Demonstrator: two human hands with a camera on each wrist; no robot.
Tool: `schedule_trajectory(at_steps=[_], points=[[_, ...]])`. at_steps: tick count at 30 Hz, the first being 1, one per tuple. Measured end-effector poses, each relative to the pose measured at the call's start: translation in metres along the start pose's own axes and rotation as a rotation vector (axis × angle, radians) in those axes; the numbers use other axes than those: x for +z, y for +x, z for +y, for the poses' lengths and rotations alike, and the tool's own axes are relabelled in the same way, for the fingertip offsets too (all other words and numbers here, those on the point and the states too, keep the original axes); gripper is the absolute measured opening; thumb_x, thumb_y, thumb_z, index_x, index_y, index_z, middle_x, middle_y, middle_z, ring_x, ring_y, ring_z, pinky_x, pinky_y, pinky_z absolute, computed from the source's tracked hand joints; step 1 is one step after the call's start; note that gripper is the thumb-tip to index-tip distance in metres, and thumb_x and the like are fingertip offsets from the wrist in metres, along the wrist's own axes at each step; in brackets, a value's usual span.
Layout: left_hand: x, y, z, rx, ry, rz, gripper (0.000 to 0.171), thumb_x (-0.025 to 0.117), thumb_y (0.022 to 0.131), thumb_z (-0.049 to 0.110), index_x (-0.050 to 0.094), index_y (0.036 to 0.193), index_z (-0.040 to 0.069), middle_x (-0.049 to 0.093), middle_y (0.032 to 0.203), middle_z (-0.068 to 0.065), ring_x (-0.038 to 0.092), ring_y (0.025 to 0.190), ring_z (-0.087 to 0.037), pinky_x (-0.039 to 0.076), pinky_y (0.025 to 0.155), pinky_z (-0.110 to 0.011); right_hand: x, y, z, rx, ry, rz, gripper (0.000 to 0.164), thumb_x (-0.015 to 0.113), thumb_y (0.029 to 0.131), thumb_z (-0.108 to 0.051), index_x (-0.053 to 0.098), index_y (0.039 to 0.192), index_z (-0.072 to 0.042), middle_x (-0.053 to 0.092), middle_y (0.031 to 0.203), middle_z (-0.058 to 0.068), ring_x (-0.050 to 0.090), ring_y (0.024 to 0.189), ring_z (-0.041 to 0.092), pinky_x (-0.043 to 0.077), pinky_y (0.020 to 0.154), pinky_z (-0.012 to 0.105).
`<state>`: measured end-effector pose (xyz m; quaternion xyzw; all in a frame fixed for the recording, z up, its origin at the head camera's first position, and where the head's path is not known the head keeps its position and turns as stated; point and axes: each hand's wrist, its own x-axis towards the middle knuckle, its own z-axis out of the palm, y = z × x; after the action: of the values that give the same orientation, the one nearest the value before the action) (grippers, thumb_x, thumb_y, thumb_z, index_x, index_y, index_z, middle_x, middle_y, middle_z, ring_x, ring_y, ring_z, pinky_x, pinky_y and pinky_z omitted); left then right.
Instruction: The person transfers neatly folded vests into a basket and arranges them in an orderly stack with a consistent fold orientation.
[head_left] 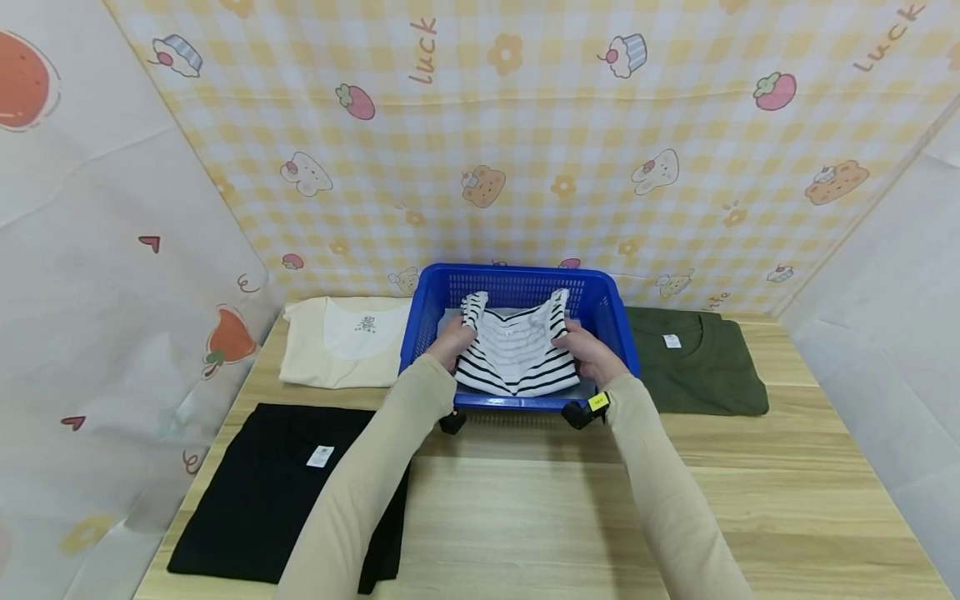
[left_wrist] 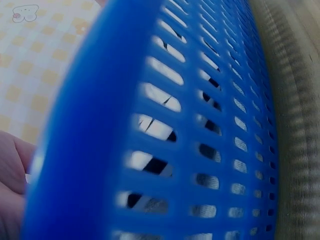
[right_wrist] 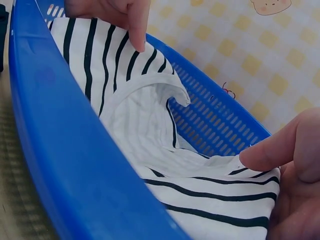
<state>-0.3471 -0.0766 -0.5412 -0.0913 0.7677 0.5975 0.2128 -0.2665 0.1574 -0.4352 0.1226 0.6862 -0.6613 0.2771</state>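
A white top with black stripes (head_left: 517, 354) lies inside a blue plastic basket (head_left: 517, 403), its neckline toward the back and its white inside showing. My left hand (head_left: 452, 342) holds the top's left side; in the right wrist view a finger of that hand (right_wrist: 136, 22) lies on the striped cloth. On the opposite side, my right hand (head_left: 590, 352) pinches the top's edge, with the thumb (right_wrist: 270, 150) above the fabric. The basket's slotted wall (left_wrist: 190, 120) hides most of the top in the left wrist view. Greyish folded cloth (head_left: 450, 321) shows beneath the top.
Folded on the wooden table (head_left: 517, 517) are a cream shirt (head_left: 307, 342) left of the basket, a dark green shirt (head_left: 697, 367) to its right, and a black shirt (head_left: 262, 492) at the front left. A yellow checked cloth (head_left: 450, 150) hangs behind the basket.
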Motion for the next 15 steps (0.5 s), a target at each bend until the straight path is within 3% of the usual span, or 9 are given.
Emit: schedule_trajectory(at_steps=[1,6,11,15], points=[[-0.001,0.011,-0.007,0.009,-0.009,-0.003,0.038,0.046,0.090,0.013,0.043,0.128,0.009,0.054,0.104,-0.011,0.055,0.086,-0.025,0.046,0.073,-0.038,0.000,0.000,0.000,-0.001,0.000,-0.001,0.057,0.036,0.095,-0.004,0.017,0.146,-0.020,0.037,0.139,0.018,0.045,0.118,0.030,0.045,0.083,0.036],[-0.002,0.024,-0.016,-0.006,0.001,0.016,0.043,0.051,0.089,0.017,0.040,0.130,0.010,0.052,0.106,-0.010,0.053,0.088,-0.023,0.045,0.073,-0.038,0.000,-0.001,0.000,-0.001,-0.001,0.000,0.057,0.036,0.095,-0.004,0.016,0.146,-0.017,0.037,0.139,0.019,0.046,0.117,0.030,0.045,0.084,0.035],[-0.002,0.021,-0.015,-0.050,0.057,0.021,0.055,0.050,0.090,0.023,0.027,0.139,0.010,0.045,0.119,-0.009,0.049,0.099,-0.022,0.043,0.078,-0.037,0.001,-0.002,-0.001,-0.003,-0.003,0.010,0.056,0.036,0.094,-0.003,0.017,0.146,-0.015,0.038,0.138,0.019,0.045,0.118,0.030,0.044,0.085,0.035],[-0.004,0.016,-0.010,-0.051,0.056,0.006,0.057,0.052,0.089,0.023,0.027,0.139,0.010,0.045,0.120,-0.012,0.049,0.100,-0.025,0.043,0.080,-0.040,0.002,-0.002,-0.001,0.000,-0.005,0.019,0.055,0.036,0.094,-0.003,0.019,0.145,-0.013,0.038,0.138,0.019,0.047,0.114,0.028,0.044,0.085,0.035]])
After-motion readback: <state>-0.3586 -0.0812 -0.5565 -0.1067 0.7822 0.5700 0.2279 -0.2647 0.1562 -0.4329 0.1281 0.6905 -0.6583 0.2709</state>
